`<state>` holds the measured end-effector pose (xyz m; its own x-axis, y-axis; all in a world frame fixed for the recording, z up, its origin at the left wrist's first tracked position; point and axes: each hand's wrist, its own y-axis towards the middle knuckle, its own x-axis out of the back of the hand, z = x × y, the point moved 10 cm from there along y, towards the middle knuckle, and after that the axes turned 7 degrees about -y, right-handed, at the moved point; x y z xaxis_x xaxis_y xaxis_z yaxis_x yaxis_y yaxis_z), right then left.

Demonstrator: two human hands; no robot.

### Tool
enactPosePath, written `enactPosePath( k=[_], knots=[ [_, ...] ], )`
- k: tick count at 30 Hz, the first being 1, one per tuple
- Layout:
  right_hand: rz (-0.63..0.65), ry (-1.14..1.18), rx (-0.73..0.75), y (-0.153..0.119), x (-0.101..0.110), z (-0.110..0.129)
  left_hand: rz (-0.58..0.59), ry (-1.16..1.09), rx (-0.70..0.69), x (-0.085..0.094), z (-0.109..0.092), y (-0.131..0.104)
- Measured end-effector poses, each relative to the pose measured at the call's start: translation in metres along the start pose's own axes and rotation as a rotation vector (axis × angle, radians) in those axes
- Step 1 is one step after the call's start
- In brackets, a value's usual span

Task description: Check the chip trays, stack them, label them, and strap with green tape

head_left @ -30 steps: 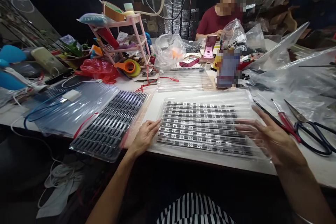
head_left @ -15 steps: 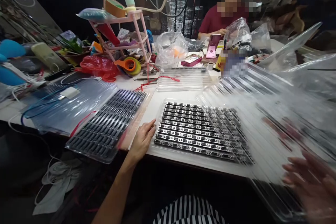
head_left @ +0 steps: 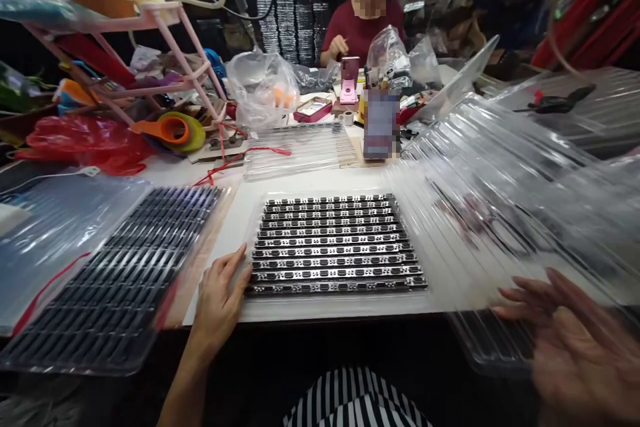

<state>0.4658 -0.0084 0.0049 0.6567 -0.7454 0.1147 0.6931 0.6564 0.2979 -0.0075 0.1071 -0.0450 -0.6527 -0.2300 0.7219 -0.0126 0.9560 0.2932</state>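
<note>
My left hand (head_left: pixel 220 290) rests at the left edge of a clear plastic tray (head_left: pixel 340 305) on the table. Its fingers lie extended against the edge, gripping nothing. Parallel metal strips (head_left: pixel 335 252) with black connector-like parts fill this tray in rows. On the right, my right hand (head_left: pixel 575 340) is blurred at the near side of a clear ridged plastic tray (head_left: pixel 480 147). Its fingers show partly through the plastic, and it appears to hold the tray by that side. The ridged tray slants beside the filled one and reaches past the table's front edge.
A tray of dark strips (head_left: pixel 125 273) lies left, overhanging the table. Behind are another clear ridged tray (head_left: pixel 300 150), a pink rack (head_left: pixel 185 67), a red plastic bag (head_left: pixel 90 140) and a phone on a pink stand (head_left: pixel 349 77). A co-worker in a maroon top (head_left: pixel 335 23) sits opposite.
The view has turned right and come closer. The clear ridged tray, which overlapped the right part of the filled tray, has moved off it to the right. My left hand stays at the edge.
</note>
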Motion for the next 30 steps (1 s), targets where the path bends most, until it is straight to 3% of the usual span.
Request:
enactPosePath(
  k=[7, 30],
  knots=[
    [-0.107, 0.052, -0.005, 0.003, 0.013, 0.001, 0.027, 0.011, -0.028, -0.003, 0.005, 0.002],
    [-0.216, 0.064, 0.094, 0.002, 0.034, 0.007, 0.034, 0.075, -0.008, -0.004, 0.002, 0.006]
  ],
)
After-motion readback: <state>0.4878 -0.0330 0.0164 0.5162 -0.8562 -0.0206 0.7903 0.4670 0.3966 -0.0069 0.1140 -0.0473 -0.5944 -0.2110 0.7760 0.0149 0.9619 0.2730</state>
